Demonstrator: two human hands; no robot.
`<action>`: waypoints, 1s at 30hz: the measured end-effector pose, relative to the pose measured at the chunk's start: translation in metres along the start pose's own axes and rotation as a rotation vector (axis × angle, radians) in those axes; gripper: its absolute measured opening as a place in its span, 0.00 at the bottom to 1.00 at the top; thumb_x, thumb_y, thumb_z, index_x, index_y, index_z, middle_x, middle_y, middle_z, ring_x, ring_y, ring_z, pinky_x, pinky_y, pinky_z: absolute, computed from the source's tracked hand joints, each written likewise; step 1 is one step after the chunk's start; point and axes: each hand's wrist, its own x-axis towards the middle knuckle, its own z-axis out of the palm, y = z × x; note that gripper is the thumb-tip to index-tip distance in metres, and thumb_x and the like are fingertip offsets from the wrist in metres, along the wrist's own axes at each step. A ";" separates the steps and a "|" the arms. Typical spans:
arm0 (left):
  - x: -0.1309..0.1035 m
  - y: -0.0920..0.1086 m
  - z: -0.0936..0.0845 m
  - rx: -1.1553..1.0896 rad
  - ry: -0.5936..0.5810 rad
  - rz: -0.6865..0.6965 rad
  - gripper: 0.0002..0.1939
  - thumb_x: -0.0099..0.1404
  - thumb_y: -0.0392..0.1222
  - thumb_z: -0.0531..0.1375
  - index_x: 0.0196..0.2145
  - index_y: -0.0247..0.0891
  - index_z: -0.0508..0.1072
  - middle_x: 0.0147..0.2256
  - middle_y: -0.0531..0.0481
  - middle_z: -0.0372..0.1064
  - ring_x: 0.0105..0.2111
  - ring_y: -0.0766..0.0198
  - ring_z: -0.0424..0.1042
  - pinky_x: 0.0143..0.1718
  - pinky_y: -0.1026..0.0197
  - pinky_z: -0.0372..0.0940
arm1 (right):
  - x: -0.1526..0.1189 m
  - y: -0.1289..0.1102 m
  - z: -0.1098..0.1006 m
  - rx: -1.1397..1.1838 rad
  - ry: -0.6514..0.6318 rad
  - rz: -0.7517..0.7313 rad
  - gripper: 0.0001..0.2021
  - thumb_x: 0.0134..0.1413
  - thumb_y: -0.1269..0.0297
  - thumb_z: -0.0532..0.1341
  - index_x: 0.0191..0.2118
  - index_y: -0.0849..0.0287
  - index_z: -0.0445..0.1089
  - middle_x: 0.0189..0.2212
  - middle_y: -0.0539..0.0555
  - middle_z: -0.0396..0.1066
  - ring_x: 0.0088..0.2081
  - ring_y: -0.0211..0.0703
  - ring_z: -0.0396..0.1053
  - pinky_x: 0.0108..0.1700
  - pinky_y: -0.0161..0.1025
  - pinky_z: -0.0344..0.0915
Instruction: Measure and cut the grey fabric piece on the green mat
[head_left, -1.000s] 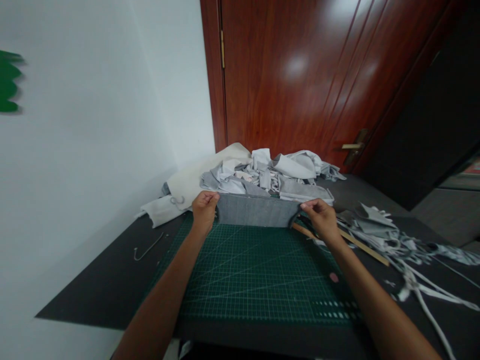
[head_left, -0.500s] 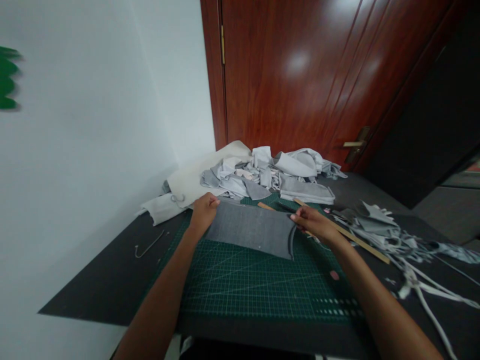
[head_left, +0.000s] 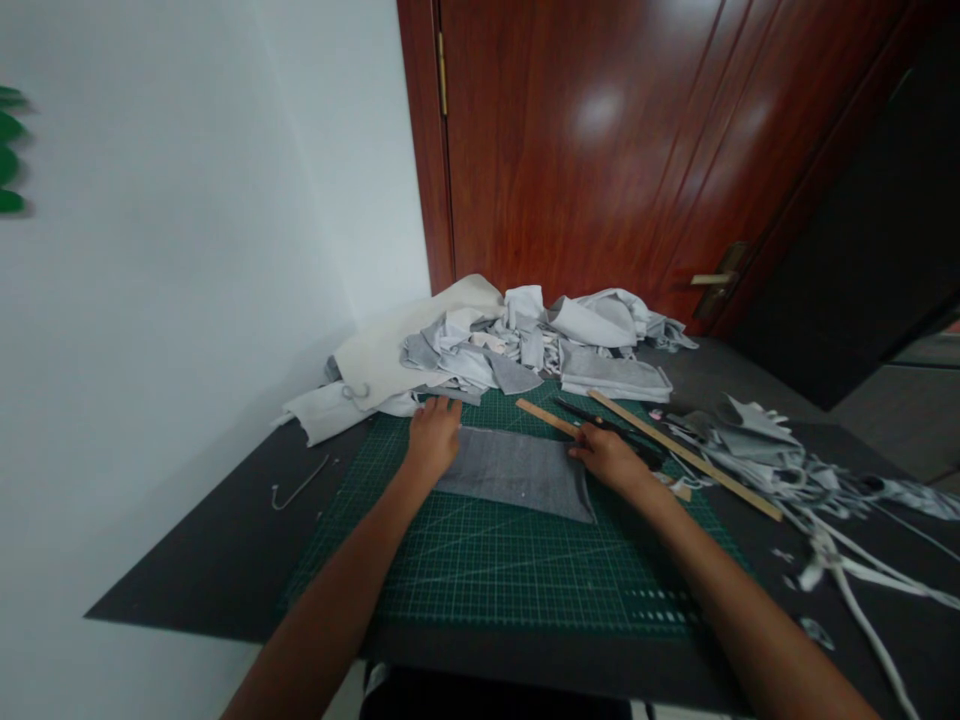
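A rectangular piece of grey fabric (head_left: 517,472) lies nearly flat on the green cutting mat (head_left: 510,580). My left hand (head_left: 435,440) rests over its left end, fingers stretched forward and partly covering that edge. At the upper right corner, my right hand (head_left: 606,457) has its thumb and fingers bent around the fabric's edge. Just beyond that hand lie a short wooden ruler (head_left: 546,415) and dark scissors (head_left: 637,443), both partly covered by the hand or by each other. A long wooden ruler (head_left: 690,460) slants past them on the right.
Crumpled grey and white fabric (head_left: 517,345) is heaped at the back against the wooden door (head_left: 585,150). More scraps (head_left: 750,450) and white cords (head_left: 847,580) lie on the right. A bent wire-like piece (head_left: 300,485) lies on the dark table at left.
The grey fabric, held up between both hands before, has come down onto the mat. My left hand has moved right and its fingers have straightened. More of the scissors shows.
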 end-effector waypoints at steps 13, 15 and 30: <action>-0.024 0.047 0.029 -0.109 -0.435 0.379 0.37 0.73 0.66 0.51 0.72 0.48 0.54 0.73 0.46 0.46 0.73 0.38 0.41 0.70 0.35 0.39 | 0.004 0.002 -0.010 0.068 -0.034 0.016 0.08 0.48 0.66 0.68 0.24 0.54 0.68 0.24 0.49 0.72 0.29 0.45 0.70 0.33 0.38 0.60; -0.022 0.044 0.026 -0.098 -0.443 0.348 0.39 0.71 0.68 0.52 0.72 0.49 0.54 0.73 0.45 0.46 0.73 0.36 0.41 0.69 0.31 0.36 | 0.005 0.003 -0.013 0.095 -0.042 0.017 0.10 0.47 0.64 0.69 0.22 0.55 0.67 0.22 0.48 0.71 0.27 0.44 0.69 0.32 0.38 0.59; -0.012 0.026 0.030 -0.143 -0.326 0.382 0.38 0.71 0.68 0.53 0.70 0.45 0.59 0.70 0.41 0.55 0.70 0.42 0.52 0.69 0.38 0.46 | 0.011 0.004 -0.007 0.248 -0.008 0.003 0.08 0.53 0.59 0.64 0.27 0.54 0.67 0.21 0.48 0.71 0.26 0.44 0.71 0.29 0.37 0.64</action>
